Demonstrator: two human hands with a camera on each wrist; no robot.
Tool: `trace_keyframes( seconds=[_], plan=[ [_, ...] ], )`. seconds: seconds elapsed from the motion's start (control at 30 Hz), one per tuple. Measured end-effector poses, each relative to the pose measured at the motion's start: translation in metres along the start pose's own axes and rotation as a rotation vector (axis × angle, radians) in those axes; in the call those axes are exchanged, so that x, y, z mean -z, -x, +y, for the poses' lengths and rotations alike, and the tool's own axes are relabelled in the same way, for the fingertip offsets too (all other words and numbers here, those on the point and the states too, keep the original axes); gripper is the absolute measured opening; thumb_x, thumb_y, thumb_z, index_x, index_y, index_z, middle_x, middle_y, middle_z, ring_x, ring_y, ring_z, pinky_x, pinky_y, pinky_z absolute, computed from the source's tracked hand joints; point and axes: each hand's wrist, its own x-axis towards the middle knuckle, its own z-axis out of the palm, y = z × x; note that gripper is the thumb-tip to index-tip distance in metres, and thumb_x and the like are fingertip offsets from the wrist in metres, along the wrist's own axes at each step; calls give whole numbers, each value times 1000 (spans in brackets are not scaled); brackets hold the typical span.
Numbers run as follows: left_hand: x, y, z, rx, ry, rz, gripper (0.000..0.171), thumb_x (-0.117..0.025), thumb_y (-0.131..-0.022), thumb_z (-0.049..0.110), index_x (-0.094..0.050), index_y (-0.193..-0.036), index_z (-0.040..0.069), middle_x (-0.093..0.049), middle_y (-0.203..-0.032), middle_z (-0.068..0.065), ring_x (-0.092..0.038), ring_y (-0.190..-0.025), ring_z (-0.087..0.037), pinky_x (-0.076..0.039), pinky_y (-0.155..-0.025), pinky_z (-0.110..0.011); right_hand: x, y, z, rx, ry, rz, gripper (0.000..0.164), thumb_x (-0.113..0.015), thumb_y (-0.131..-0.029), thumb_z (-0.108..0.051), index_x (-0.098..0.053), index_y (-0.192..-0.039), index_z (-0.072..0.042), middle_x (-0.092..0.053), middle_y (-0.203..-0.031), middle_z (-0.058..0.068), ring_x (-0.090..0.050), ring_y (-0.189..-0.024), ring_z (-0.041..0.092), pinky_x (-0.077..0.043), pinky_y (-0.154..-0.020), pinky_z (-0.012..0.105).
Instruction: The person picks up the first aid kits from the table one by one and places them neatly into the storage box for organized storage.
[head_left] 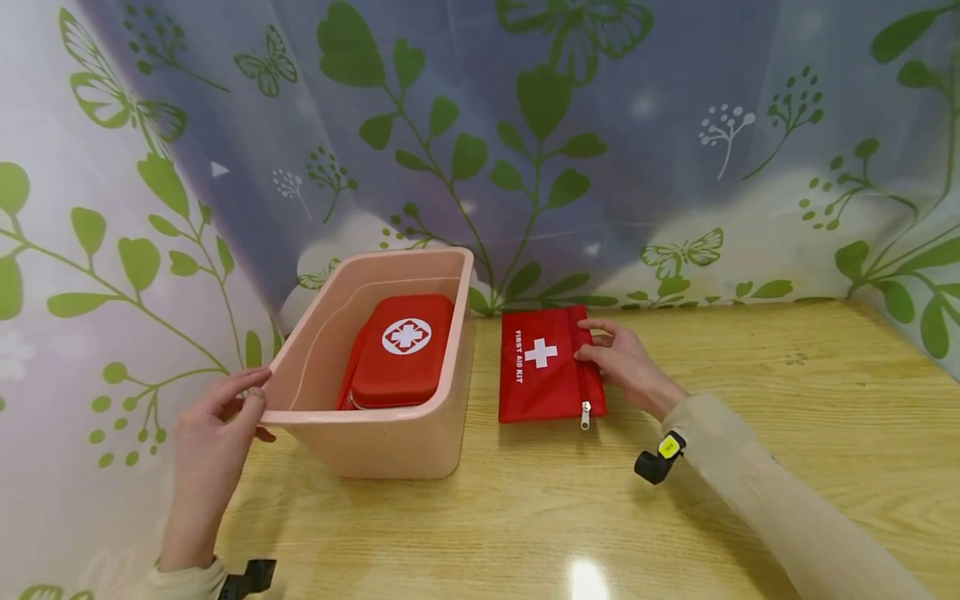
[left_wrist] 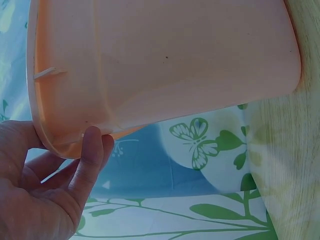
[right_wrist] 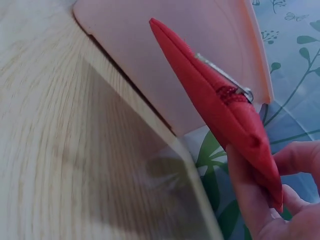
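Observation:
My left hand [head_left: 217, 433] grips the near left corner of a pink plastic bin [head_left: 401, 442], thumb and fingers about its rim; the left wrist view shows the thumb [left_wrist: 91, 155] on the outside of the wall. Inside the bin lies a red hard first aid case [head_left: 405, 379] with a white cross emblem. To the right of the bin, my right hand [head_left: 626, 362] pinches the edge of a flat red zippered pouch [head_left: 536, 379] printed FIRST AID KIT. In the right wrist view the pouch [right_wrist: 215, 100] hangs raised above the table, its zipper pull [right_wrist: 225, 75] showing.
The bin stands on a wood-grain table [head_left: 525, 517]. A curtain [head_left: 630, 167] with green leaves and butterflies hangs behind the table and along the left side. Dark wrist cameras [head_left: 656, 462] are strapped to both sleeves.

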Motion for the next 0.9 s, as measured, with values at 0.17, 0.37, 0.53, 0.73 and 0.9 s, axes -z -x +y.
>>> trace_keyframes(
  seconds=[0.17,0.37,0.53,0.73,0.9],
  plan=[
    [0,0,0,1,-1,-4,31,-58,-97,17,-69,-125,8,-62,-126,-11,-63,-59,-8,-52,-53,-21,-1,2,-7,1,-10,9,56,-55,-94,-4,-37,-147,-4,-49,-133,24,-59,-96,23,-56,-76,34],
    [1,0,2,-10,-5,-5,30,-58,-97,16,-69,-124,7,-63,-125,-12,-63,-58,-10,-52,-53,-21,0,4,-14,4,-26,34,55,-55,-95,-5,-37,-147,-4,-49,-132,22,-59,-95,21,-56,-75,34],
    [1,0,1,-13,-7,-17,30,-57,-98,16,-69,-124,6,-62,-125,-13,-63,-59,-8,-52,-53,-22,0,5,-17,20,-49,39,55,-55,-95,-4,-36,-146,-3,-48,-132,22,-58,-97,22,-56,-76,35],
    [3,0,0,-15,-10,-39,32,-57,-98,17,-68,-125,5,-62,-125,-14,-64,-63,-6,-53,-53,-23,2,7,-23,29,-43,42,56,-54,-95,-5,-34,-148,-3,-48,-132,23,-58,-97,21,-56,-75,33],
    [4,-1,1,-13,-19,-55,33,-56,-98,19,-67,-127,6,-62,-124,-15,-64,-62,-7,-53,-54,-23,3,7,-28,50,-34,64,58,-55,-94,-4,-35,-148,-3,-48,-131,23,-60,-90,17,-56,-72,33]
  ],
)
